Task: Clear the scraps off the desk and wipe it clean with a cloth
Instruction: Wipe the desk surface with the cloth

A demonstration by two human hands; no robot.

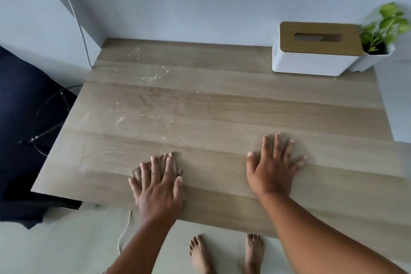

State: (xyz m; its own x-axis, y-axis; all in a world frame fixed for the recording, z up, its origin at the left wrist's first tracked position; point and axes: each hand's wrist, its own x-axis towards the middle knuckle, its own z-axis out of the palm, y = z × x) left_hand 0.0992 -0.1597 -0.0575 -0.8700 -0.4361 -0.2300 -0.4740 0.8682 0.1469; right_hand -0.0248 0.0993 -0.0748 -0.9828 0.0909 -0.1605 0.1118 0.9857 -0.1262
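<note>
Head view looks down on a tan cloth [163, 165] bunched into a small lump near the front edge of the bench [222, 107], left of centre. Its long axis seems to run from near-left to far-right, though most of it is hidden under the hand and the colour nearly matches the wood. The left hand [158, 184] lies flat on top of the cloth, fingers straight and spread, pointing away from the person, pressing it down. Pale scraps [151, 78], fine crumbs and dust, lie scattered over the far-left part of the bench, with a smaller patch [120, 119] nearer the middle-left.

The right hand [274, 162] rests palm-down on the bare wood to the right of the cloth and well apart from it, fingers straight and fanned out, holding nothing. Both forearms reach in from the lower edge.

At the far-right corner stands a white tissue box [311, 60] with a wooden lid; its slot shows no tissue sticking out. Just beside it, touching on the right, is a white planter [373, 60] holding a green leafy plant [389, 22]. Below the bench edge, two bare feet [226, 253] stand on the pale floor, and a thin white cable [124, 229] trails down on the left.
</note>
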